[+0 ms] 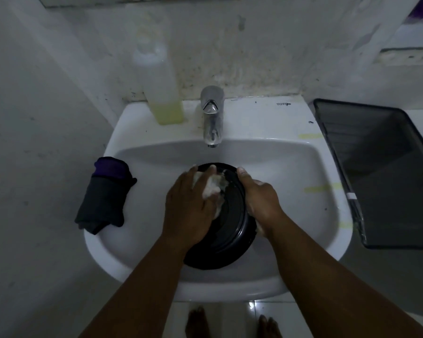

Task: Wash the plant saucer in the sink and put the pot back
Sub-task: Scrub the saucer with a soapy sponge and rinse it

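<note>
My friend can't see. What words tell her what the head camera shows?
Two hands wash a black saucer in a white sink: the left hand rubs it with suds, the right hand grips its rim. The tap looks off.

The saucer [226,230] sits in the sink [303,167], tap [211,115] behind it, bottle [165,93] far left, cloth [105,195] on the left rim, tray [386,172] right.

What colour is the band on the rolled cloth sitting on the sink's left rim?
Purple, across the far end of the dark grey rolled cloth; the head view shows it.
</note>
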